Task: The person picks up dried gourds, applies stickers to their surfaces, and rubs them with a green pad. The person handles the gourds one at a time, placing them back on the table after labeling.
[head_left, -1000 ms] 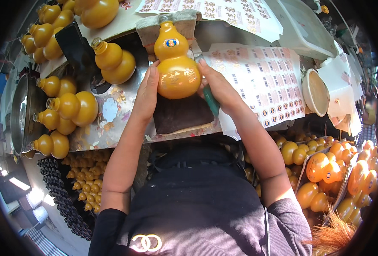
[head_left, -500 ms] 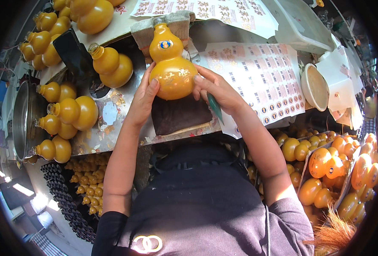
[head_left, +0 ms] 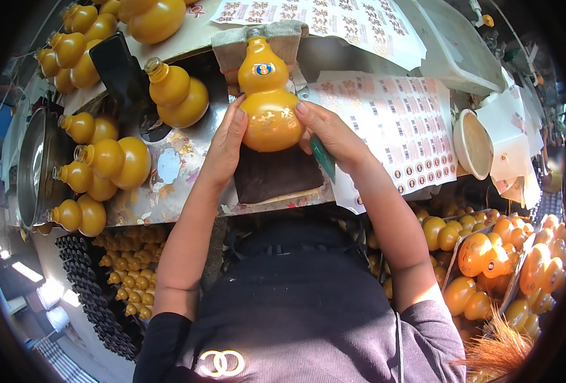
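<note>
A yellow gourd-shaped bottle [head_left: 271, 124] lies on its back, its clear neck away from me on a folded beige cloth [head_left: 228, 56]. It carries a small blue oval sticker on the upper bulb and gold characters on the lower one. My left hand [head_left: 226, 142] presses against the lower bulb's left side, thumb on top. On the other side, my right hand [head_left: 335, 135] has its thumb on the bulb, while a flat green tool [head_left: 322, 158] sticks out from under its fingers. A dark pad [head_left: 278, 179] lies below the bottle.
Sticker sheets [head_left: 391, 127] spread to the right, beside a round bowl [head_left: 473, 144] and a translucent tub [head_left: 458, 48]. More yellow gourd bottles [head_left: 179, 96] stand on the left, around a black phone [head_left: 115, 70] and a metal basin [head_left: 35, 169]. Boxed bottles [head_left: 481, 255] sit low on the right.
The whole view has shifted slightly, moving the scene rightward. Both thumbs sit a little higher on the lower bulb. The bottle stays on the cloth, and the green tool remains in my right hand.
</note>
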`<state>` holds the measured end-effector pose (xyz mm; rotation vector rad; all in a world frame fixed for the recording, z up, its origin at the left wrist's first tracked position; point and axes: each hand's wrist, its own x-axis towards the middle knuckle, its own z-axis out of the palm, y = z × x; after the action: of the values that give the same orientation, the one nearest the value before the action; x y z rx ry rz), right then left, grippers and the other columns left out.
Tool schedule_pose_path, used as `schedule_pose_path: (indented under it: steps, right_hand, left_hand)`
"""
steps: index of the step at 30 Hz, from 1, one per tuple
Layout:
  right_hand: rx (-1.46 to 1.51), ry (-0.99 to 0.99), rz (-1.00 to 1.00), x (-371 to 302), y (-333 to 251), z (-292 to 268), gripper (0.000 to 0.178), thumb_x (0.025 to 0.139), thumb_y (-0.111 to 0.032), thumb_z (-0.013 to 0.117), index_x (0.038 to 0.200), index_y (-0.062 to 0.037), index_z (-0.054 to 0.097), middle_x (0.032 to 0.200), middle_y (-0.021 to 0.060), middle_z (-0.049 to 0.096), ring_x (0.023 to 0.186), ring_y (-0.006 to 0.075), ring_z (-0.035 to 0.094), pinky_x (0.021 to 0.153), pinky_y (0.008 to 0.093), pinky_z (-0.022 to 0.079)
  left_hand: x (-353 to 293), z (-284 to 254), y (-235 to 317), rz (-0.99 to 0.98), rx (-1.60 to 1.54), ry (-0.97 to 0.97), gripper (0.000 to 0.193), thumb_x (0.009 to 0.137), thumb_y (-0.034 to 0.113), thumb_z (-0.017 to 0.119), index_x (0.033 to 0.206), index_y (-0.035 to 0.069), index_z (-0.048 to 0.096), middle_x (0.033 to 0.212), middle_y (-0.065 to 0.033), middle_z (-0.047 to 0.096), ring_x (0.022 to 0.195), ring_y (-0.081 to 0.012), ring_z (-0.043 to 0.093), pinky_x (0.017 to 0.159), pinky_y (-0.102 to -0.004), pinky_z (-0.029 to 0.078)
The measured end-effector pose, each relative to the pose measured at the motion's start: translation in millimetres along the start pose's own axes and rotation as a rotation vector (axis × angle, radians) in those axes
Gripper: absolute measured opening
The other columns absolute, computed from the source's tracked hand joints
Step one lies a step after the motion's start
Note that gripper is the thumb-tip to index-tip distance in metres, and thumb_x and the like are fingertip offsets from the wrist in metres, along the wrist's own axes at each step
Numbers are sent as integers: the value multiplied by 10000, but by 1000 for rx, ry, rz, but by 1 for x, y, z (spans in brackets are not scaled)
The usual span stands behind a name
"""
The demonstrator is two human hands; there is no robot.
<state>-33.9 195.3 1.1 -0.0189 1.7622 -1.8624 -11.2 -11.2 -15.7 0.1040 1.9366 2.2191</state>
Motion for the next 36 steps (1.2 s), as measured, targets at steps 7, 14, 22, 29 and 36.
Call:
schedule_pose_path:
  steps: [7,14,22,29,36]
  right_hand:
    - [775,265,-110,-22,-5,7,341,950,-387,525,1046,-66,587,917,43,607,812,117,590,735,220,477]
    - [-396,439,-516,-43,-16,50,299,865,-164,672,1075,-10,525,906,103,615,826,138,582,740,267,478]
    - [-84,471,-451,-26,9,23,270,905,-193,630,1075,-6,535,911,53,606,856,104,555,753,260,474]
    - [99,493,-277,-36,5,17,259,904,-216,621,1060,-32,530,814,-2,548,641,43,484,515,198,395]
    - [149,505,-290,-35,10,11,278,900,-209,623,1085,-27,523,871,11,578,678,47,515,546,192,422]
  left_hand:
    - [4,-4,0,115,66,87,716,992,524,353,1444,-26,277,1408,-159,410,1320,-218,378,1105,-324,266]
    - [6,25,7,244,149,181,676,990,477,412,1435,-10,263,1400,-160,390,1311,-229,377,1093,-337,280]
    - [4,18,4,128,21,111,709,980,491,428,1449,-4,233,1398,-159,396,1294,-216,401,1071,-330,320]
    - [1,-10,1,123,-73,-146,848,920,400,602,1498,7,122,1462,-158,327,1343,-228,362,1087,-330,312]
    - [-4,-11,12,57,-7,-202,973,836,279,736,1496,-20,88,1485,-139,297,1357,-211,337,1097,-328,299]
